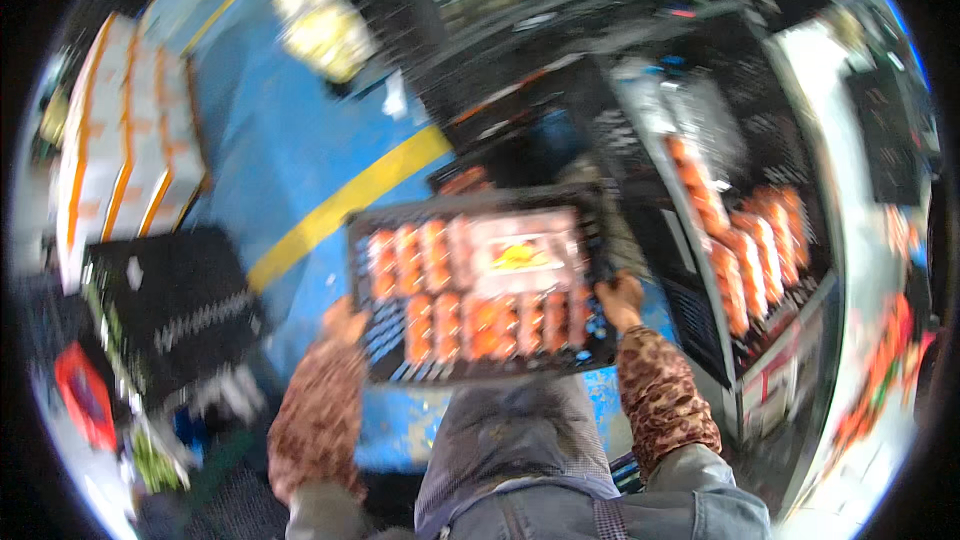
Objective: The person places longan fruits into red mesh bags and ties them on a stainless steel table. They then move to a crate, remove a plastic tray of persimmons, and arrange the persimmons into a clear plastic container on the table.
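Note:
My left hand (342, 320) and my right hand (620, 300) grip the left and right sides of a black slotted crate (385, 360), held out in front of my legs. In it lie rows of clear-wrapped packs of red round or oblong items (432, 325), blurred, and a larger pink pack with a yellow and white label (520, 255) at the back right. Spotted brown sleeves cover both forearms.
Black crates with red packs (760, 250) stand at right, more dark crates (530, 140) ahead. White cartons with orange tape (130, 130), a black crate (160, 310) and a red object (85, 395) are at left. The blue floor (260, 140) has a yellow line.

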`<action>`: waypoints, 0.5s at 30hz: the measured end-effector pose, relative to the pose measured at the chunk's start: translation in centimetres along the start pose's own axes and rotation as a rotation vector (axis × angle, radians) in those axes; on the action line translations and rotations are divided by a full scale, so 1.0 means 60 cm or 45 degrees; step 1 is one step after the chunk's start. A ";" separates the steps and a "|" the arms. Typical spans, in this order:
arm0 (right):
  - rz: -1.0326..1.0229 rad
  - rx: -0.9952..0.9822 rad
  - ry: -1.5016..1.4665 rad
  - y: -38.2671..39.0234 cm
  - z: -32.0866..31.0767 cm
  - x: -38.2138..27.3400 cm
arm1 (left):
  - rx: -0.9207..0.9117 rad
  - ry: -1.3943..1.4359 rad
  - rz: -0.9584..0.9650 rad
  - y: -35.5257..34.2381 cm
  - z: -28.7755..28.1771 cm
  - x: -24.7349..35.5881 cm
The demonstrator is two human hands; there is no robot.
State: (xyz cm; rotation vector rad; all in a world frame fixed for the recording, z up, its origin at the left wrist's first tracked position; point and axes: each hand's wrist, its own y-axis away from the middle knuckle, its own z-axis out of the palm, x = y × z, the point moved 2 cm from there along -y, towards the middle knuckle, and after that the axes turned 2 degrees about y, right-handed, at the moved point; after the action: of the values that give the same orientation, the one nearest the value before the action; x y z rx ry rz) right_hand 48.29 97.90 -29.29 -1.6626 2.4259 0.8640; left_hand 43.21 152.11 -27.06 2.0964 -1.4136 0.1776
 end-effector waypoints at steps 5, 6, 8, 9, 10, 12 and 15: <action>0.083 0.054 -0.587 0.082 -0.122 0.005 | -0.036 -0.167 0.057 0.021 -0.143 0.119; 0.146 0.022 -0.649 0.083 -0.150 0.000 | -0.074 -0.092 -0.060 0.022 -0.173 0.136; 0.205 -0.036 -0.656 0.094 -0.194 -0.003 | -0.064 0.645 0.151 0.033 -0.179 0.182; 0.170 -0.033 -0.669 0.096 -0.213 -0.006 | -0.043 0.561 0.108 0.044 -0.203 0.197; 0.114 0.005 -0.752 0.101 -0.240 -0.006 | -0.073 0.593 0.089 0.063 -0.229 0.219; 0.055 0.003 -0.850 0.108 -0.285 0.005 | 0.049 0.384 -0.059 0.098 -0.266 0.263; -0.034 0.118 -0.963 0.125 -0.378 0.041 | 0.029 0.555 0.157 0.168 -0.295 0.358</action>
State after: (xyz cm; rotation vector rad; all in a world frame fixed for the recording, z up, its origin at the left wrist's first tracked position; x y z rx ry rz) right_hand 46.24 86.72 -8.17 -1.0536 1.8745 1.0981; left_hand 47.22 141.97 0.42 1.8408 -1.2722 0.6598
